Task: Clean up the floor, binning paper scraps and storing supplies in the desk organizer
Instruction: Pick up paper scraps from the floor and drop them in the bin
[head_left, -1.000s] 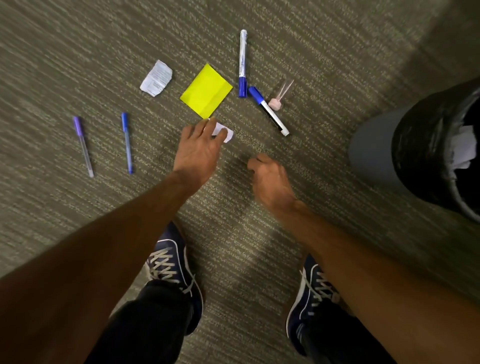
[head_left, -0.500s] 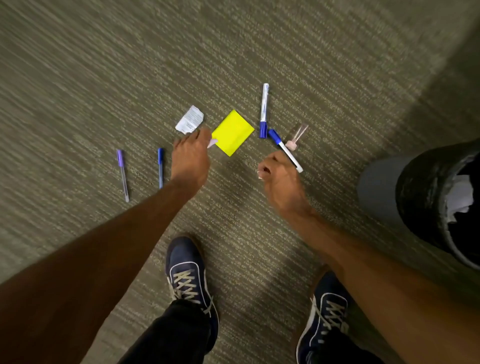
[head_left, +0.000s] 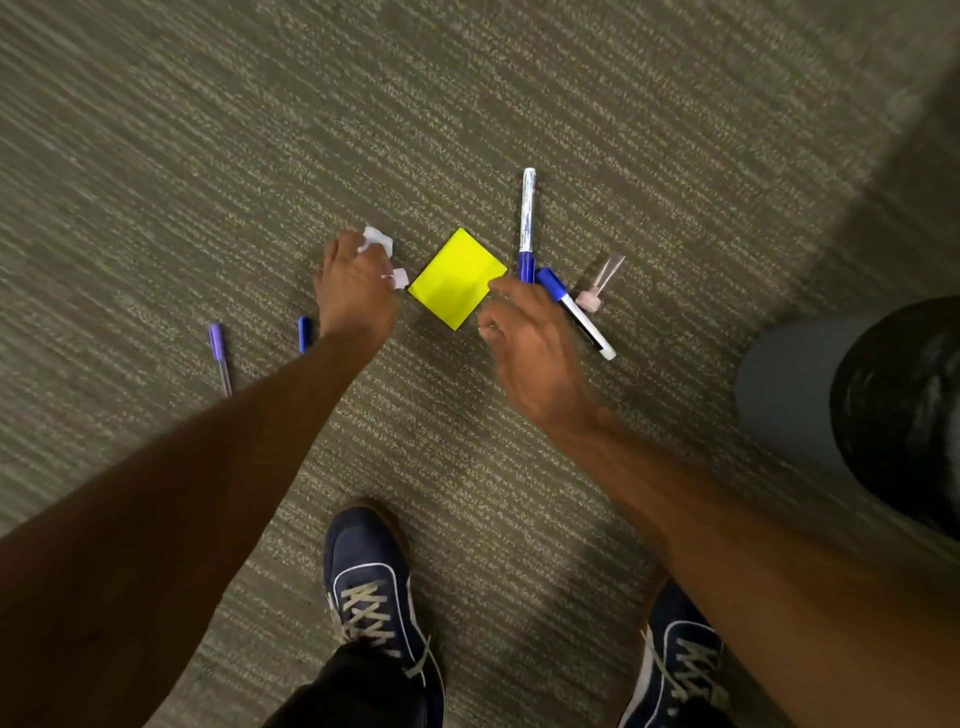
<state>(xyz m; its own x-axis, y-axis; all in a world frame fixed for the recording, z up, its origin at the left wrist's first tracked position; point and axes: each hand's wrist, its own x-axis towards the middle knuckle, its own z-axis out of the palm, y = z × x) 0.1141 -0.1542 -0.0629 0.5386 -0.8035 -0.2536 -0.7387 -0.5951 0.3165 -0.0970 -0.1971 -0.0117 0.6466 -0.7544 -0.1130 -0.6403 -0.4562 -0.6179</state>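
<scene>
My left hand is closed around a small white paper scrap that sticks out by the thumb. Its fingertips rest on a larger crumpled white scrap on the carpet. My right hand hovers with its fingers loosely apart, and the index fingertip is at the right corner of a yellow sticky-note pad. Two blue-capped markers lie right of the pad: one points away, and the other lies slanted and partly under my right hand. The bin, grey with a black liner, stands at the right edge.
A small clear tube with a pink cap lies beside the slanted marker. A purple pen and a blue pen, half hidden by my left forearm, lie to the left. My two dark blue shoes stand on the striped carpet below.
My left hand picked up the small scrap and moved up-left onto the larger crumpled scrap. My right hand reached forward to the yellow pad. The camera rose and tilted, so the floor items shifted in view.
</scene>
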